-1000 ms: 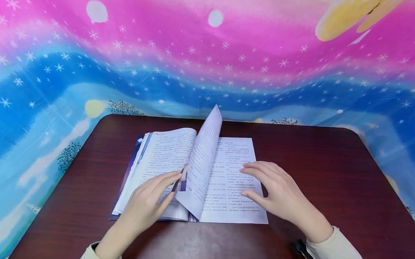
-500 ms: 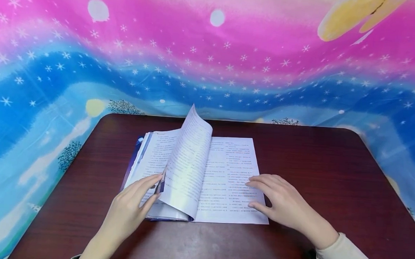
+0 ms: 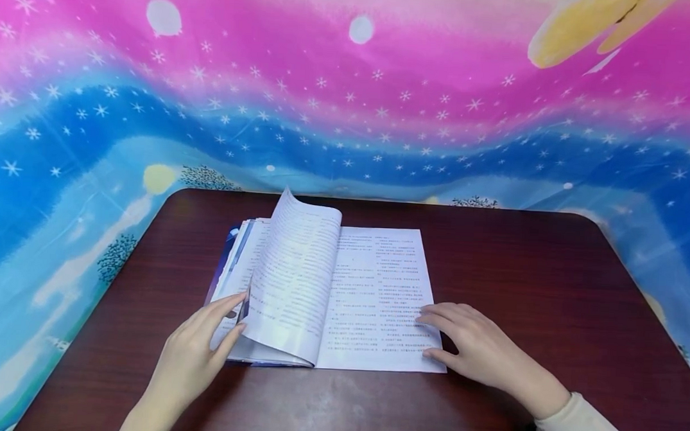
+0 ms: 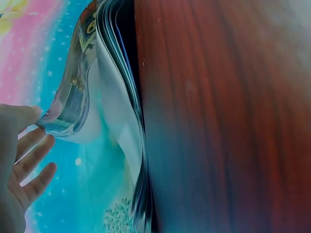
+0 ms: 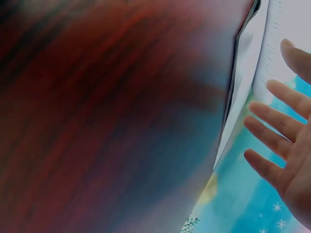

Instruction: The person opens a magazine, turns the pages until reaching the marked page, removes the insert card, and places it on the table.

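left hand (image 3: 191, 356) fingertips pinching lifted page (image 3: 292, 284), right hand (image 3: 478, 353) flat on book (image 3: 376, 294)

Book (image 3: 370, 294) print too small to read, left page under lifted leaf (image 3: 292, 284) hidden, both forearms cut off

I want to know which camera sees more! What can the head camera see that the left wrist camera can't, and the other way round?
Only the head view shows the right hand resting on the right-hand page, the printed text, and the whole table.

Only the left wrist view shows the book's stacked page edges from the side and a colourful picture on the lifted page.

Both show the left hand holding that lifted page, the book, the dark wood, and the starry cloth behind.
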`<state>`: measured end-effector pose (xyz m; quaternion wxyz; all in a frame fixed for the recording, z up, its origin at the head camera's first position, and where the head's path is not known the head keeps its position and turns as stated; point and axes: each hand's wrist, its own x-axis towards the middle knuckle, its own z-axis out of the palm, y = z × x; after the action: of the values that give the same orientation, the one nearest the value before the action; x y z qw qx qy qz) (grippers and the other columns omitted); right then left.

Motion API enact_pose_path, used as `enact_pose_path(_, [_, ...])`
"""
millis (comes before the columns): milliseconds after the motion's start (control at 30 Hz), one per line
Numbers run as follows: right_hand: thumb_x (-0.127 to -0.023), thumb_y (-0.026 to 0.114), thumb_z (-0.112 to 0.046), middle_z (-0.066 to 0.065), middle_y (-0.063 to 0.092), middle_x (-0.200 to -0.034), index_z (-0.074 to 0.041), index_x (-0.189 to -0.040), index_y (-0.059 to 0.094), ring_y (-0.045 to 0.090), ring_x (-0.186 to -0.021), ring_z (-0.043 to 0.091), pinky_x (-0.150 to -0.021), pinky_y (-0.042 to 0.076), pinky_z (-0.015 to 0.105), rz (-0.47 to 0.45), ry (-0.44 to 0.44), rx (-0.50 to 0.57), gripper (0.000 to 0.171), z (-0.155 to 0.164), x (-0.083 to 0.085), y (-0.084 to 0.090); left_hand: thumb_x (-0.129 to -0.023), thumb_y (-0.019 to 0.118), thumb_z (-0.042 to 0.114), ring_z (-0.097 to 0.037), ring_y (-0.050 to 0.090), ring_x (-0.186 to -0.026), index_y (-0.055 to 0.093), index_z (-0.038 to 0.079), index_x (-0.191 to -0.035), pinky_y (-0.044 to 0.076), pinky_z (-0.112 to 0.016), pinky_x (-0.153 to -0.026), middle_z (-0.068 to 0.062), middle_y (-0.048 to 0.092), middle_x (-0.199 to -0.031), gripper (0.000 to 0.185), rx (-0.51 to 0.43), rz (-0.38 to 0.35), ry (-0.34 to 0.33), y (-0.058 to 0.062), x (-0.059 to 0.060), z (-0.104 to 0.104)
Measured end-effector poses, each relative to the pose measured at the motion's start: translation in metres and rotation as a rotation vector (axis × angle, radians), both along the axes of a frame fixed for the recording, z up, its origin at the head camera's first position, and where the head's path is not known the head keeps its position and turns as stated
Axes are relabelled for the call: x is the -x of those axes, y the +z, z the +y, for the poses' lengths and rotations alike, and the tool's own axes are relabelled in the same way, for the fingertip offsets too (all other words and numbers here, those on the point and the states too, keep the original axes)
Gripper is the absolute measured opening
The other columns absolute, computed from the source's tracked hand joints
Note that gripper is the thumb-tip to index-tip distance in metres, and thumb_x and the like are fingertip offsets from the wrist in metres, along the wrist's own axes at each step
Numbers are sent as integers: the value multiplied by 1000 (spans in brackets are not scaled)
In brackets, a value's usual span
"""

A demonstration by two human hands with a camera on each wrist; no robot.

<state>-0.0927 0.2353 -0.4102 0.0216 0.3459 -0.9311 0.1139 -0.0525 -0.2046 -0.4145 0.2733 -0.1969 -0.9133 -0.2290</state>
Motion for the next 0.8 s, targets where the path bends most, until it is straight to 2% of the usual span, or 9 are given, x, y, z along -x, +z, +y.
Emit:
enact_pose_path(100, [-82, 81, -38, 5, 61, -132, -14, -127, 67, 57, -121, 25, -101, 44, 51, -40, -18, -29, 53, 1, -1, 0, -97, 64, 37, -20, 65, -91, 60, 10, -135, 54, -40, -72, -8, 70, -111, 47, 19, -21, 38, 0, -2, -6])
enact_pose_path(233, [-81, 81, -38, 7, 60, -135, -13, -127, 67, 56, -122, 27, -102, 43, 53, -71, -33, -47, 54, 2, -3, 0, -77, 83, 15, -20, 65, -86, 59, 10, -136, 56, -43, -65, -8, 70, -106, 64, 51, -77, 90, 1, -5, -13])
enact_pose_path(367, [-81, 82, -37, 8, 59, -136, -13, -127, 67, 56, -122, 28, -102, 43, 53, -81, -39, -51, 54, 4, -3, -1, -72, 87, 14, -22, 66, -84, 58, 7, -135, 56, -45, -65, -10, 70, -107, 69, 73, -111, 112, 0, -7, -19])
enact_pose_path(500, [-79, 83, -35, 8, 58, -137, -13, -127, 67, 56, -122, 29, -102, 43, 53, -88, -40, -55, 55, 5, -3, -3, -72, 87, 14, -23, 67, -84, 56, 7, -137, 55, -46, -64, -10, 71, -100, 72, 90, -140, 124, 0, -10, -26])
enact_pose_path(733, [-74, 87, -32, 10, 55, -140, -12, -128, 67, 54, -125, 31, -102, 42, 56, -141, -45, -76, 61, 7, -3, -6, -76, 86, 17, -25, 67, -83, 53, 6, -140, 51, -46, -63, -9, 71, -97, 73, 115, -268, 168, -2, -13, -33])
enact_pose_path(800, [-74, 87, -32, 10, 54, -142, -12, -128, 66, 53, -127, 31, -103, 41, 56, -162, -46, -76, 61, 7, -2, -6, -77, 86, 18, -28, 67, -86, 53, 4, -139, 53, -49, -66, -13, 71, -100, 72, 125, -311, 181, -2, -13, -35])
